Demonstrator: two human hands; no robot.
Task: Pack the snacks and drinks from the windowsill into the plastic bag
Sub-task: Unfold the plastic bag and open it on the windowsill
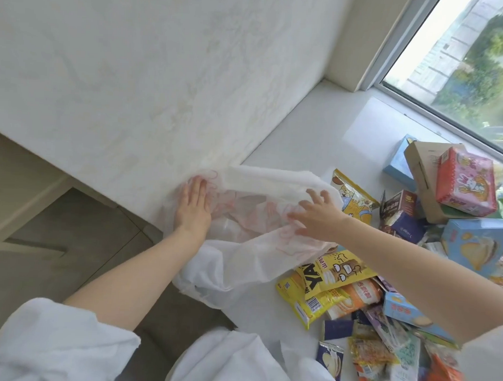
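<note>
From the head camera I see my left hand (193, 206) lying flat, fingers straight, on the translucent plastic bag (242, 247) at the windowsill (303, 152) edge. My right hand (315, 216) presses the bag's other side, fingers spread and slightly bent. Snack packets (335, 281) and boxes (470, 181) are heaped on the sill just right of the bag.

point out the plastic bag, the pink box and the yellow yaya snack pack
plastic bag (242, 255): head view, on the bare white film below its mouth
pink box (464, 180): head view, on its printed top face
yellow snack pack (335, 274): head view, on the front panel with the cartoon print
</note>
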